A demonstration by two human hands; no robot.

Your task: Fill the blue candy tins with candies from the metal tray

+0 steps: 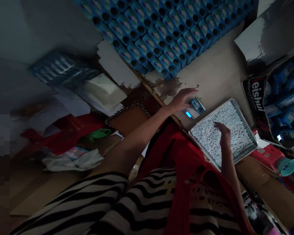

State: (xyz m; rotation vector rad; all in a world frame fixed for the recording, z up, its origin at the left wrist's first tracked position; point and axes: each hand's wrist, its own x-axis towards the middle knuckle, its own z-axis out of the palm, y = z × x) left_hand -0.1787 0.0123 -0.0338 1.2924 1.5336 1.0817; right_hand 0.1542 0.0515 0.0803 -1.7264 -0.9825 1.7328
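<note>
My left hand point(182, 100) is held beside a small digital scale point(188, 114) with a lit blue display. Its fingers are stretched out, thumb apart, and it holds nothing. On the scale's plate lies a small blue box point(197, 105), close to my thumb; whether they touch I cannot tell. My right hand point(224, 132) hovers over or rests in a shallow metal tray point(245, 156) spread with many small pale pellets point(231, 116). The fingers of this hand point left, slightly bent and apart, with nothing visible in them.
Rows of upright blue boxes point(166, 42) with dark round holes fill the table's far side. At right stands an open black carton point(256, 104) of blue packets point(287, 104). Near the tray is a red container point(267, 156) with a turquoise cup-like part point(287, 166). An orange-brown stool seat point(128, 120) is at left.
</note>
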